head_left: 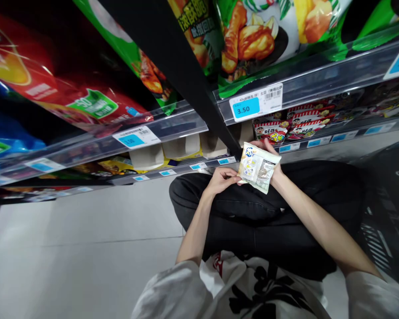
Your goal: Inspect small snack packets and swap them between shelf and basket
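Red snack bag (36,79): shelved well left of the 3.50 price tag (256,106).
Left hand (221,180): below and left of the price tag, narrow, at a corner of the white snack packet (257,166); cannot tell whether pinching.
White snack packet: below the price tag, above black trousers (226,217).
Right hand (278,172): below the price tag, holding the packet from behind.
Red-and-white snack packs (305,129): right of the price tag, lower.
Black slotted basket (385,190): well right of the price tag, lower.

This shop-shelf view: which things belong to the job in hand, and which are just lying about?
In the job: pale packet; right grip, behind it; left grip, at its edge.

Just around, it seems: big snack bags; price labels; red-and-white packets.
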Motion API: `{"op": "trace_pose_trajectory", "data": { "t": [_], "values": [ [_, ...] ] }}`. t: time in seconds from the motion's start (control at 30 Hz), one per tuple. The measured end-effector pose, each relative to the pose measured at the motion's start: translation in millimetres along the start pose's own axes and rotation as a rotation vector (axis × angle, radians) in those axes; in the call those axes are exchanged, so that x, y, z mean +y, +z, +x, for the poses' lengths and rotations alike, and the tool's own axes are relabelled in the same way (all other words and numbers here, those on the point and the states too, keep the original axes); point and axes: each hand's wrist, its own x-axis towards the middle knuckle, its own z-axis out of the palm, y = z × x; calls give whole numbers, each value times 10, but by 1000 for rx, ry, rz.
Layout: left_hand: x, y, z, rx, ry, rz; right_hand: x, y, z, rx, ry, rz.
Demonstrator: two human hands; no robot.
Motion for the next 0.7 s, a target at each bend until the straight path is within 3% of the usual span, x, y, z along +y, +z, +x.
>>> {"op": "trace_pose_trajectory", "data": {
  "t": [0.2, 0.43, 0.57, 0.7],
  "values": [
    [-33, 16, 30, 174, 54, -39, -40, 56, -55, 55, -155, -37],
    [-42, 20, 27, 239, 58, -10, -81, 102, -123, 73, -242, -126],
    [-24, 14, 19, 233, 68, -28, -34, 52, -98, 51, -317, -245],
    [13, 19, 6, 181, 64, -41, 45, -28, -26, 126, -290, -300]
  ]
}}
